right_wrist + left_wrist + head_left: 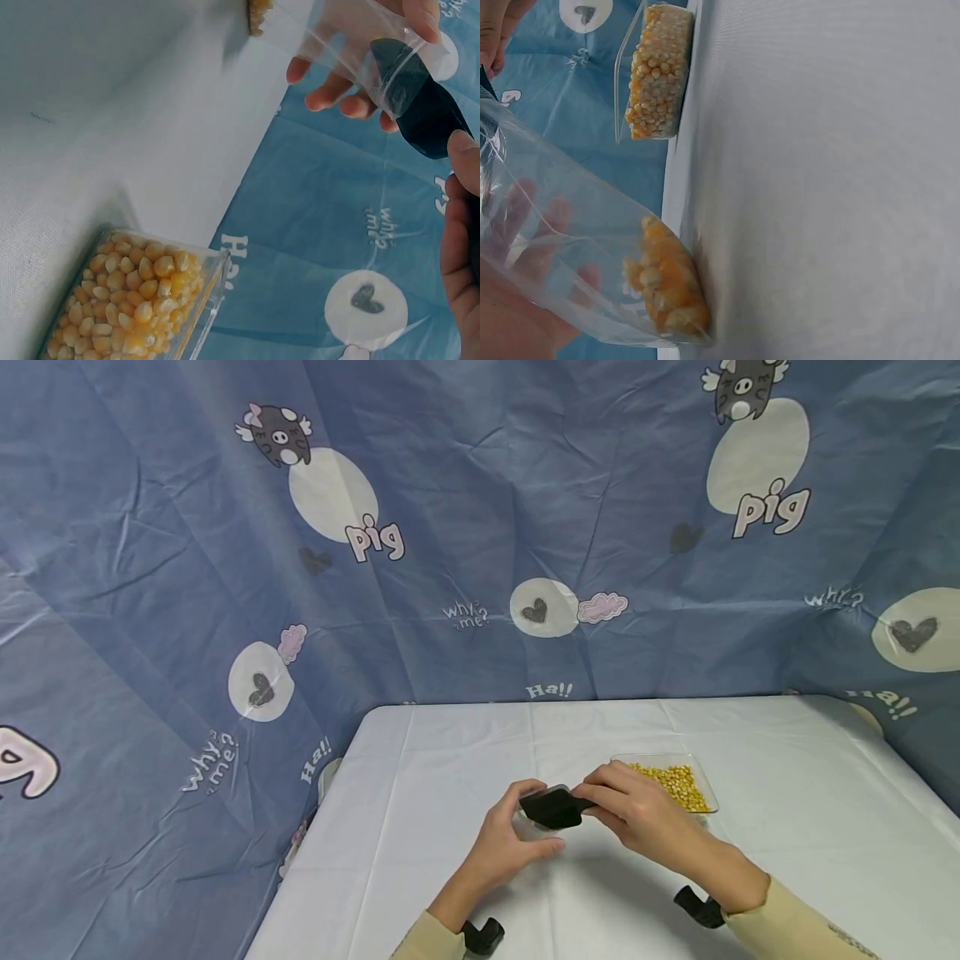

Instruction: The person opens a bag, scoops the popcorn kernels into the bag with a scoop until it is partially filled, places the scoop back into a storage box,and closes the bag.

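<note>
My left hand (501, 842) holds a clear plastic bag (577, 232) open from the side, fingers behind it. Yellow corn kernels (667, 289) lie in the bag's bottom corner, close to the tabletop. A black scoop (553, 808) is in my right hand (637, 810), pinched by its handle. The scoop's tip is inside the mouth of the bag, as the right wrist view shows; whether kernels are on it is hidden. Behind the right hand stands a clear rectangular container (204, 330) filled with corn kernels (124, 296).
A white cloth covers the table (435, 760). A blue printed curtain (450, 527) hangs behind and to the left of it. Black wrist camera mounts (483, 937) sit at both wrists, low over the table.
</note>
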Demonstrator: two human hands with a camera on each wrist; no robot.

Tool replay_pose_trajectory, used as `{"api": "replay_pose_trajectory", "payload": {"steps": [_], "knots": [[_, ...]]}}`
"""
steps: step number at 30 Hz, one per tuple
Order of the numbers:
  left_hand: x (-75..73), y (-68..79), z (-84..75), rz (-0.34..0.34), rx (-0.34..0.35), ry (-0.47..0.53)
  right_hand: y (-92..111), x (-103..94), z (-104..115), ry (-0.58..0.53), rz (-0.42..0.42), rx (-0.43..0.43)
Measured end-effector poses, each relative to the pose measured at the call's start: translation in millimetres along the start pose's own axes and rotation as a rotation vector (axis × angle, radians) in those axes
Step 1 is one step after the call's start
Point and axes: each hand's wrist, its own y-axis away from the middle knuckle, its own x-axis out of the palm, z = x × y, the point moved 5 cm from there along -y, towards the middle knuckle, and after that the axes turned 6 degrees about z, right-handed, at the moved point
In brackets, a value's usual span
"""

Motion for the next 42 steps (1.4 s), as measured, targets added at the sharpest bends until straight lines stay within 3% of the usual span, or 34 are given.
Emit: {"api": "replay_pose_trajectory", "payload": {"steps": [12, 21, 35, 42], "knots": [[-2.0, -0.7, 7.8, -0.012, -0.044, 0.038, 4.5, -11.6, -6.2, -0.004, -0.035, 0.053], [-2.4, -1.3, 7.4, -0.027, 0.053, 0.066, 11.1, -20.2, -15.8, -0.040, -0.072, 0.091], [-6.3, -0.6, 5.8, -0.050, 0.077, 0.060, 27.0, -34.7, -32.3, -0.012, -0.105, 0.177], [-9.8, -2.2, 7.6, -0.065, 0.055, 0.067, 42.1, -45.3, -46.0, 0.015, -0.110, 0.224]]}}
